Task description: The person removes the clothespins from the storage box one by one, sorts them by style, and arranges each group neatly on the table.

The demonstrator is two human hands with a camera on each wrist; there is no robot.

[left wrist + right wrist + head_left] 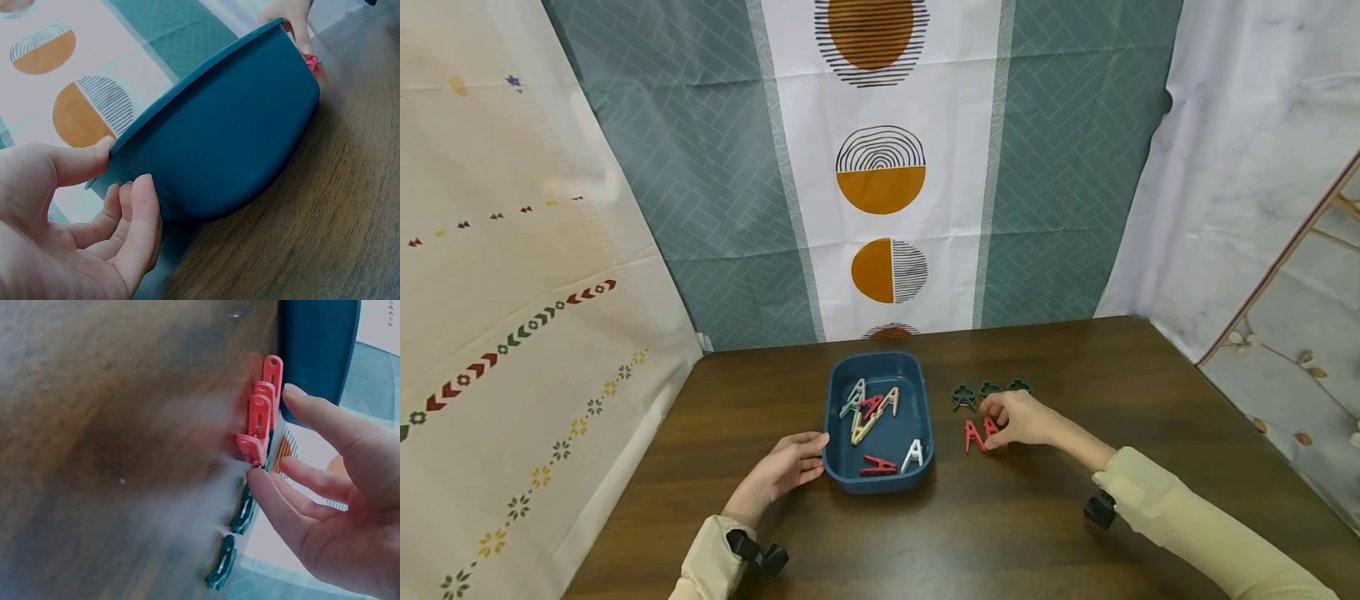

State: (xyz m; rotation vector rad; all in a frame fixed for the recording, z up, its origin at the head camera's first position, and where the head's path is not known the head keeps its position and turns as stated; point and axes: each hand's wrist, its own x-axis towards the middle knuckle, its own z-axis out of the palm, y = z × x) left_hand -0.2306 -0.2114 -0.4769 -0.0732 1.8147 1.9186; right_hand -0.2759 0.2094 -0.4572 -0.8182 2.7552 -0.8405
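Note:
My left hand [786,468] is at the left side of a dark blue plastic bin [880,486], thumb on the rim and curled fingers against the outer wall [219,125]. Inside lie several clothespins: red [878,465], white [913,454], yellow [867,427] and other pale ones. To the bin's right, my right hand [1022,419] reaches over two red clothespins, one [973,436] on the left and one [990,427] between its spread thumb and fingers. In the right wrist view the forefinger tip is right at the red clothespins' [259,419] lower end, the thumb apart from them.
Three dark green clips [989,389] lie in a row just beyond the right hand on the brown wooden table [760,392]. A patterned cloth [887,192] hangs behind the far edge, with light cloths at both sides.

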